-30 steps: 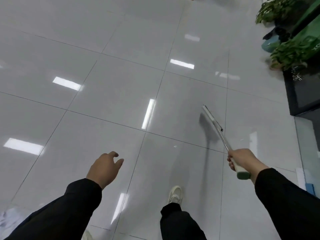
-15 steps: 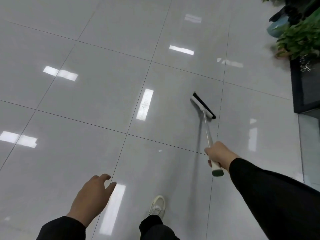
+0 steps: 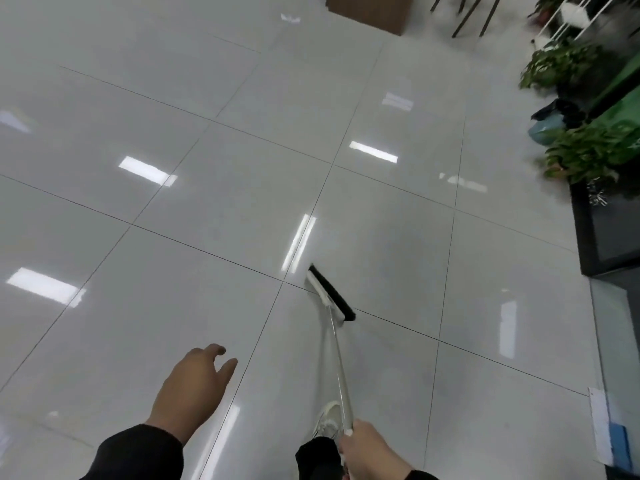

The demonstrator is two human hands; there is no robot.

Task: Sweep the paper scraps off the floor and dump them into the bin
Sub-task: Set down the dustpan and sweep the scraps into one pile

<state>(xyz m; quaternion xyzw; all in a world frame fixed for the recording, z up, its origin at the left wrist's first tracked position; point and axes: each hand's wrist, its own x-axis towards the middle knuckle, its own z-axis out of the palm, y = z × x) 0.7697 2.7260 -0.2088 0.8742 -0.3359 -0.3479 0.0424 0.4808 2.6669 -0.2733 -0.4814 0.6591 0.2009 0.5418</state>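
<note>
A person's right hand (image 3: 372,452) is gripping a long-handled broom (image 3: 332,299), its head resting on the glossy tiled floor (image 3: 207,202); the left hand (image 3: 192,393) is hanging loosely spread — no paper scraps or bin showing, so sweeping looks barely begun.

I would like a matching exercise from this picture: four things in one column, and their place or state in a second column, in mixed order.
Things:
1. left hand
2. right hand
3. broom head
4. plants

States or places:
A. grips the broom handle
B. at the right edge, by the dark cabinet
C. open, holds nothing
D. down at the floor, on a tile joint

Pairs: 1-C, 2-A, 3-D, 4-B
</note>
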